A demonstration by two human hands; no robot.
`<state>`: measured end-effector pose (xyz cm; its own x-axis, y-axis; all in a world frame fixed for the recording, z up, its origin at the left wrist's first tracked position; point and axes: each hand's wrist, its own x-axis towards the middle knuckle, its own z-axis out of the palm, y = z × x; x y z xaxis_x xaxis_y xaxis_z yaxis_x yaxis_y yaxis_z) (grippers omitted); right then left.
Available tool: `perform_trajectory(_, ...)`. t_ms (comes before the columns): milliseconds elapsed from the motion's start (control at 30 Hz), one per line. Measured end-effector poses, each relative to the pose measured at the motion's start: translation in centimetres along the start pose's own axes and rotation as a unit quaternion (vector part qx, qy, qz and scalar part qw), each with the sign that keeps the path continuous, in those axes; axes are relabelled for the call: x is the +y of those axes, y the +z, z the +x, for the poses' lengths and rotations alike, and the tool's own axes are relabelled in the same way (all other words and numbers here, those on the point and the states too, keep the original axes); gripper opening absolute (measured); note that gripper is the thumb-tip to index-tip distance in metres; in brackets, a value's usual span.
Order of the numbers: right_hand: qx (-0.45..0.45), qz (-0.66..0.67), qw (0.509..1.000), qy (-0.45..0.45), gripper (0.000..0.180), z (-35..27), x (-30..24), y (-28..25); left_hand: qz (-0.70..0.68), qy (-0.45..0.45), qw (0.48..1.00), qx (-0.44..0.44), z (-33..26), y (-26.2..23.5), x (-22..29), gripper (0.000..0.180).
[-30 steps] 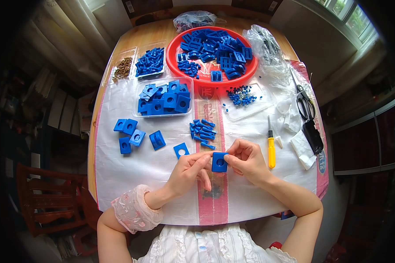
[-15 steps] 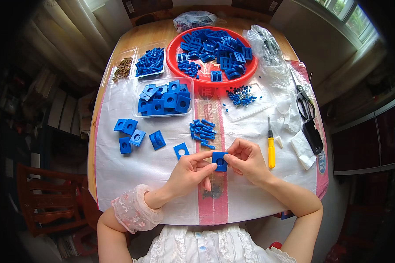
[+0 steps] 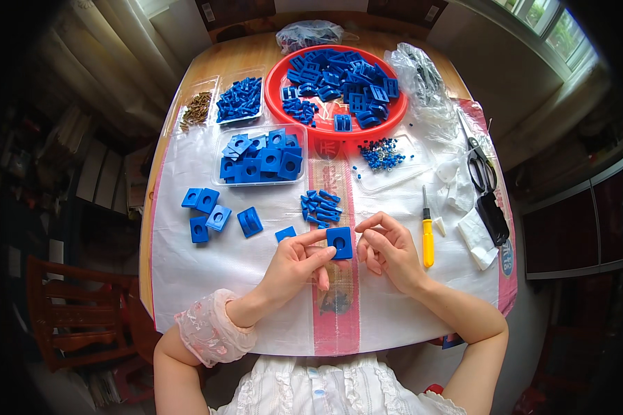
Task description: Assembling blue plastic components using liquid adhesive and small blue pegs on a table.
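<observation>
My left hand [image 3: 292, 267] pinches a blue square plate with a round recess [image 3: 339, 243] between thumb and fingers, its face turned up toward me. Just to the right of the plate, my right hand [image 3: 392, 257] is held with loosely bent fingers, apart from the plate, and I see nothing in it. Partly covered by my left fingers, another blue plate [image 3: 284, 234] lies on the cloth. Beyond my hands is a small pile of narrow blue wedge-like pieces [image 3: 320, 205].
Further off stand a red basin [image 3: 273, 104] of blue parts, a clear box [image 3: 225, 181] of square plates and a tray of small blue pieces [image 3: 239, 99]. A yellow screwdriver [image 3: 428, 243] and black-handled scissors [image 3: 480, 169] lie at right. Several blue plates [image 3: 206, 200] lie at left.
My right fingers have come off the blue plate and moved slightly away to the right. My left hand has shifted the plate a little left and up.
</observation>
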<state>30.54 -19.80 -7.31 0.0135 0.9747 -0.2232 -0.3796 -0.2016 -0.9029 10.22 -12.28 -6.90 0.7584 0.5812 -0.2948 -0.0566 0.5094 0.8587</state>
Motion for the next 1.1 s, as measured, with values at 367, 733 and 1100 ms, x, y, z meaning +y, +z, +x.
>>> perform_trajectory(367, -0.003, -0.018, 1.0, -0.006, 0.018, 0.09, 0.05, 0.01, -0.014, -0.006, 1.0, -0.003, -0.02, -0.07, 0.18, 0.034)
perform_trajectory(733, -0.011, -0.016, 1.0, -0.006, 0.017, -0.03, -0.09, 0.09, -0.015, -0.014, 1.0, -0.004, -0.08, -0.02, 0.48, 0.035)
perform_trajectory(1100, -0.021, -0.014, 1.0, -0.007, 0.02, -0.11, -0.16, 0.21, -0.034, -0.023, 0.999, 0.003, -0.04, -0.11, 0.68, 0.037)
